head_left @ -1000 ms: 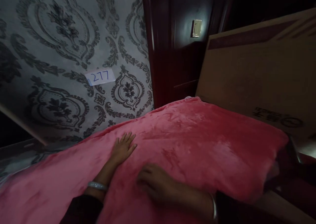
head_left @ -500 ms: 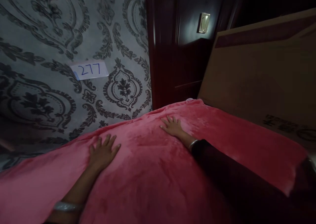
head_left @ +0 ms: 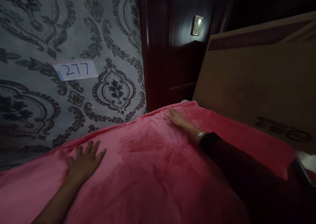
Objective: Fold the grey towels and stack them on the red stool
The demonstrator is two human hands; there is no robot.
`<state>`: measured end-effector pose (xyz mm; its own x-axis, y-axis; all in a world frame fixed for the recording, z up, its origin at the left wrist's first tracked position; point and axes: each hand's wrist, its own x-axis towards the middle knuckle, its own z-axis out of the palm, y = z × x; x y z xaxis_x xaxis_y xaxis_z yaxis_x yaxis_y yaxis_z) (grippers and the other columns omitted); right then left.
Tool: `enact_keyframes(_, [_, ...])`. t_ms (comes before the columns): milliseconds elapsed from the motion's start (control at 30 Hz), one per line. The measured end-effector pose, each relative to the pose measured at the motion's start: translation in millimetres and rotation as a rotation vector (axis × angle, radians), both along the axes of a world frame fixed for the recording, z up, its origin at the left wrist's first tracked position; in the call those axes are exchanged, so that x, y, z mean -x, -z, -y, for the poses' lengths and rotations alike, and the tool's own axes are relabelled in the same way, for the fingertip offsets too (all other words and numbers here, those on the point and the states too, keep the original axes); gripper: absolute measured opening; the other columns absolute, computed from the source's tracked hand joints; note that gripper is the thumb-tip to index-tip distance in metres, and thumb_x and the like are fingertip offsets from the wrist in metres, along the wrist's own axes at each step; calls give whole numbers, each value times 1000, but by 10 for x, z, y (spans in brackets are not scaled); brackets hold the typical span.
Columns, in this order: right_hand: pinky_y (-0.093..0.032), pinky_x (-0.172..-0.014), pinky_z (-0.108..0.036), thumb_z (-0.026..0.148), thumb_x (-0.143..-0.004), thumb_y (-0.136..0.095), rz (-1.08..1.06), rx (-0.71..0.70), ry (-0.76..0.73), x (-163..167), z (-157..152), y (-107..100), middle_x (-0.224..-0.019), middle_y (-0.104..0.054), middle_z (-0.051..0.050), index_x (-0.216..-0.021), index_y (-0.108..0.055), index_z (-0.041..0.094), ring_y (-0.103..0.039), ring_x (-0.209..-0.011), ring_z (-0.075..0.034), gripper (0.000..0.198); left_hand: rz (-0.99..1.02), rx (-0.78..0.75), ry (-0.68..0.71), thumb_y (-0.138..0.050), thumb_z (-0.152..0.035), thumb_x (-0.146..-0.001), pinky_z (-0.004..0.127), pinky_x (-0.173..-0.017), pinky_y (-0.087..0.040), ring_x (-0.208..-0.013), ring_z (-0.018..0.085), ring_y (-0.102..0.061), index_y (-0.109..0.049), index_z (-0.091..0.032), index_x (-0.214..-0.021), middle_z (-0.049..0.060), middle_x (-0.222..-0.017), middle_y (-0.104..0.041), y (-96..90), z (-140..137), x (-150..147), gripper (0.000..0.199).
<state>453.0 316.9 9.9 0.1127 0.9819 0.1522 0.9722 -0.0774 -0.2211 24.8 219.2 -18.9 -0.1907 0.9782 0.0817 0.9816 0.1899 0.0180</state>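
Observation:
A plush pink-red blanket (head_left: 148, 151) spreads over the whole surface before me, with faint creases and brushed patches in its pile. My left hand (head_left: 84, 161) rests flat on its left part, fingers spread and pointing toward the wall. Farther off and to the right, my right hand (head_left: 176, 117) lies on the cloth near the far edge, fingers stretched out and slightly blurred. A silvery band shows at the right wrist, beside a dark sleeve (head_left: 229, 161). Neither hand holds anything.
Patterned grey wallpaper (head_left: 116, 89) with a paper label (head_left: 76, 69) reading 277 rises behind the blanket's far edge. A dark red wood panel (head_left: 163, 69) carries a gold switch plate (head_left: 197, 25). A large cardboard box (head_left: 259, 76) leans at the right.
My left hand has shifted left and nearer in view. My right hand has moved slightly right and toward the far edge, its fingers now blurred. The view has turned a little right.

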Motion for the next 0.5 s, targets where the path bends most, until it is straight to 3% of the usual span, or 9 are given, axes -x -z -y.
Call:
enact_keyframes(67, [-25, -121, -49, 42, -109, -33, 19, 1, 105, -499, 291, 53, -164, -33, -23, -161, -33, 7, -30, -152, -34, 63, 3, 4, -1, -22, -59, -98, 76, -108, -29, -153, 48, -22, -35, -26, -161, 12, -170, -25, 3, 6, 0, 73])
enact_keyframes(133, [-28, -119, -56, 50, -106, -35, 53, 74, 288, -939, 577, 206, -167, -25, -23, -161, -34, 12, -21, -154, -39, 67, 6, 0, -2, -22, -59, -98, 76, -108, -30, -152, 48, -23, -36, -25, -161, 13, -170, -26, 9, 10, -5, 73])
enact_keyframes(233, [-32, -114, -58, 58, -104, -36, 55, 129, 318, -1249, 789, 468, -166, -30, -20, -160, -39, 22, -27, -152, -40, 66, 1, -16, -1, -20, -58, -98, 75, -107, -31, -152, 47, -23, -36, -24, -161, 13, -170, -27, 23, 10, -9, 73])
enact_keyframes(333, [-28, -114, -59, 58, -104, -34, 34, 112, 337, -1126, 604, 560, -165, -29, -21, -160, -38, 23, -29, -149, -41, 66, -8, -16, 5, -21, -57, -97, 73, -108, -32, -152, 46, -24, -37, -25, -160, 12, -169, -28, 35, -3, 0, 73])
enact_keyframes(500, [-22, -117, -61, 58, -106, -27, -8, 132, 212, -654, -238, 424, -167, -24, -19, -162, -35, 24, -24, -152, -40, 66, 2, -27, 12, -24, -55, -96, 74, -107, -32, -152, 47, -25, -39, -25, -159, 12, -169, -29, 68, -23, 61, 72])
